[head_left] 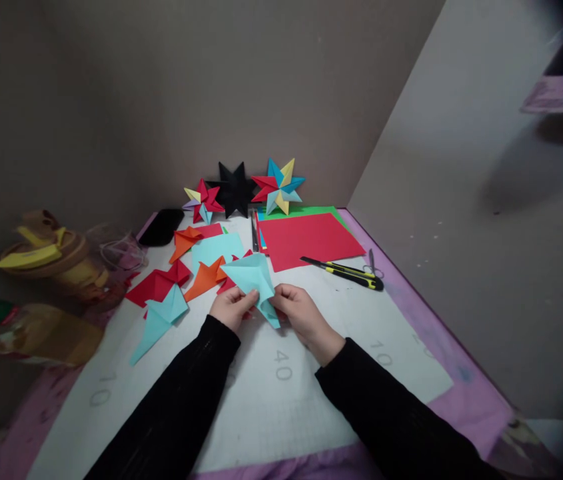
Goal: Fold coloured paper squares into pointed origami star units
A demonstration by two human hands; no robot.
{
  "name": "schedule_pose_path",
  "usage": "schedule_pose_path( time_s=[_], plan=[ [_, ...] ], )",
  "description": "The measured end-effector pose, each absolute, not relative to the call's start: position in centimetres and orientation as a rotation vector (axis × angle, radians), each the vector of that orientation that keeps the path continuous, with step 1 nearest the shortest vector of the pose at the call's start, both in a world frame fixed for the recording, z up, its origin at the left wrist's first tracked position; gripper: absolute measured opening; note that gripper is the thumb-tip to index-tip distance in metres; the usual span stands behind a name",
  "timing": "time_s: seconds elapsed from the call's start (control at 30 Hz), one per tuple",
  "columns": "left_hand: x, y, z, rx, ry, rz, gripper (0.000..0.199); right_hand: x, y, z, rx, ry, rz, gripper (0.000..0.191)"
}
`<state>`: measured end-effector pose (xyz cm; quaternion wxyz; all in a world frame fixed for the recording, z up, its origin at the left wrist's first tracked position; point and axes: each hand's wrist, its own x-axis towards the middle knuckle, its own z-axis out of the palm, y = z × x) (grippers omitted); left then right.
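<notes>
A light-blue folded paper piece [256, 277] is held up over the middle of the white sheet. My left hand [232, 307] pinches its lower left side, the thumb lying on the front. My right hand [304, 317] grips its right edge between thumb and fingers. Left of my hands lie a finished-looking light-blue folded piece [164, 317], a red folded piece [158, 283] and two orange ones, the nearer orange piece [206, 279] partly beside the held paper. More red folded paper behind the held piece is mostly hidden.
A yellow-black utility knife [348, 272] and small scissors [373, 267] lie right of centre, by red sheets [311, 240]. Behind stand a multicoloured paper star [280, 187], a black star [235, 190] and a smaller star [203, 201]. A black phone [161, 227] lies back left; a basket [68, 260] stands left.
</notes>
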<state>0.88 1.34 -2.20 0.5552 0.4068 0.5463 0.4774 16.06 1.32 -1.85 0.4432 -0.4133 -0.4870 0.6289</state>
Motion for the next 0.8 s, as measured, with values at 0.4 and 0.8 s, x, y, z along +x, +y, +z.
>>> schedule_pose_path(
  time_s=[0.4,0.8],
  plan=[
    [1.3,1.2,-1.9,0.985,1.387,1.244,0.036,15.9,1.3,-1.7,-1.107,-1.272,1.519,0.027],
    [1.9,1.0,-2.0,0.976,1.08,1.084,0.041,16.2,1.8,-2.0,-1.132,-1.265,1.308,0.034]
  ],
)
